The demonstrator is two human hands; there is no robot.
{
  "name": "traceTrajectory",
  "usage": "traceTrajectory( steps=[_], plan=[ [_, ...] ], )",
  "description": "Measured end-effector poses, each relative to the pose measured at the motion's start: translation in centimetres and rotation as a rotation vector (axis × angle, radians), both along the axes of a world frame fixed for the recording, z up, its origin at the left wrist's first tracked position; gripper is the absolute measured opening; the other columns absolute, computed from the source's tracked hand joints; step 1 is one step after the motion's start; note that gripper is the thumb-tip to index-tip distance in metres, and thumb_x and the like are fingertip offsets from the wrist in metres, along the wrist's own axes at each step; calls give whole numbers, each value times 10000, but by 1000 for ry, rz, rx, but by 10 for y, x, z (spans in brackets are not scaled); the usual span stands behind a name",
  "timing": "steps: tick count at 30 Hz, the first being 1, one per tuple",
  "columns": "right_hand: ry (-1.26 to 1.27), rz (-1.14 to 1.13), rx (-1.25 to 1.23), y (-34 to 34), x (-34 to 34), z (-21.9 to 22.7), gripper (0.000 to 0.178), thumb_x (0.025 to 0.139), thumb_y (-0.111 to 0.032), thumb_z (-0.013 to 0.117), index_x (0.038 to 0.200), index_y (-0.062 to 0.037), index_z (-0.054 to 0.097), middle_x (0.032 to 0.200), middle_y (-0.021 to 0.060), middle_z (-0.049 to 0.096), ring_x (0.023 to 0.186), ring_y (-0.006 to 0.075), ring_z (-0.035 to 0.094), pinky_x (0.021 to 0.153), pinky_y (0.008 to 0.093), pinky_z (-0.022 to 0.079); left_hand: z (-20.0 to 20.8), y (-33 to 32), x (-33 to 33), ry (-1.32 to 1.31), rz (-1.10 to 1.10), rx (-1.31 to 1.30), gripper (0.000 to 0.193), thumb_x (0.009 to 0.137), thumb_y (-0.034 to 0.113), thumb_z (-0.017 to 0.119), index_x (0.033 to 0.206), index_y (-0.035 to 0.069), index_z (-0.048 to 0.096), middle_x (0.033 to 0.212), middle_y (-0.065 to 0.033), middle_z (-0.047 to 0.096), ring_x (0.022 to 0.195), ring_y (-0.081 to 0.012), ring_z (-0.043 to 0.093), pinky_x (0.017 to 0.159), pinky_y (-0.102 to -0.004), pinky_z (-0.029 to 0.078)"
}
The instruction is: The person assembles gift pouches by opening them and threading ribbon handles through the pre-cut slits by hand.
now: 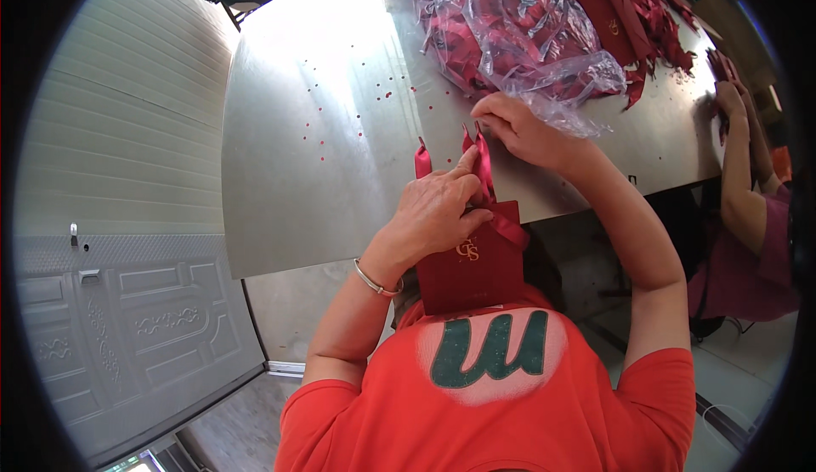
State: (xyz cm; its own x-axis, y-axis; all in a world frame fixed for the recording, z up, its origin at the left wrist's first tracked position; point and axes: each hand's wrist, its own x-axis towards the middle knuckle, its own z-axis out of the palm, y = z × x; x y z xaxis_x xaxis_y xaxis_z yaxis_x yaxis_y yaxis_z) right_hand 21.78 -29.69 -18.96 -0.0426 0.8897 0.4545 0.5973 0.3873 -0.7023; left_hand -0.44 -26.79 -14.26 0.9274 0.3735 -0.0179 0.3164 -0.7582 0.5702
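A dark red paper gift bag (472,272) with a gold emblem leans against my shirt at the table's near edge. My left hand (438,209) rests on its upper part, thumb across the bag and index finger pressing a shiny red ribbon (484,166). Another ribbon loop (422,159) sticks up left of that hand. Both ribbons have narrow, dark tips lying on the table. Just beyond the right-hand ribbon's tip is my right hand (523,132), its fingers bent and drawn together; whatever they pinch, if anything, is hidden.
A clear plastic bag (518,30) full of red ribbons lies at the back of the metal table (280,175). Dark red bags (616,26) and loose ribbons (659,30) lie beside it. Small red bits are scattered leftward. Another person's arms (744,149) are at the right.
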Motion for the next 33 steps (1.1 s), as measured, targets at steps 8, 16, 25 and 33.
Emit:
traceTrajectory(
  steps=[8,16,25,33],
  plan=[
    [-47,-48,-159,-18,-10,11,192,913,-34,597,1098,8,628,998,143,678,947,275,644,828,341,493,-4,-1,-2,-34,1,30,286,751,304,754,804,54,627,1424,-201,474,983,-340,640,821,-423,515],
    [-85,-62,-180,2,-13,13,194,873,-74,637,1044,14,655,948,163,679,893,284,657,782,353,508,-5,-1,-2,-32,-2,20,280,748,307,758,794,63,627,1407,-192,496,984,-337,641,814,-425,516],
    [-52,14,-224,12,-10,10,145,828,-87,670,883,-8,561,794,124,591,725,240,588,656,354,471,-19,-3,-6,-198,38,50,253,728,291,771,779,103,610,1386,-163,530,908,-306,663,755,-394,528],
    [30,-13,-270,9,-13,10,135,847,-71,646,905,-11,540,833,130,577,771,252,580,688,353,469,-22,-6,-7,-331,70,72,202,685,211,808,740,109,643,1335,-132,585,792,-229,690,711,-326,543]
  ],
)
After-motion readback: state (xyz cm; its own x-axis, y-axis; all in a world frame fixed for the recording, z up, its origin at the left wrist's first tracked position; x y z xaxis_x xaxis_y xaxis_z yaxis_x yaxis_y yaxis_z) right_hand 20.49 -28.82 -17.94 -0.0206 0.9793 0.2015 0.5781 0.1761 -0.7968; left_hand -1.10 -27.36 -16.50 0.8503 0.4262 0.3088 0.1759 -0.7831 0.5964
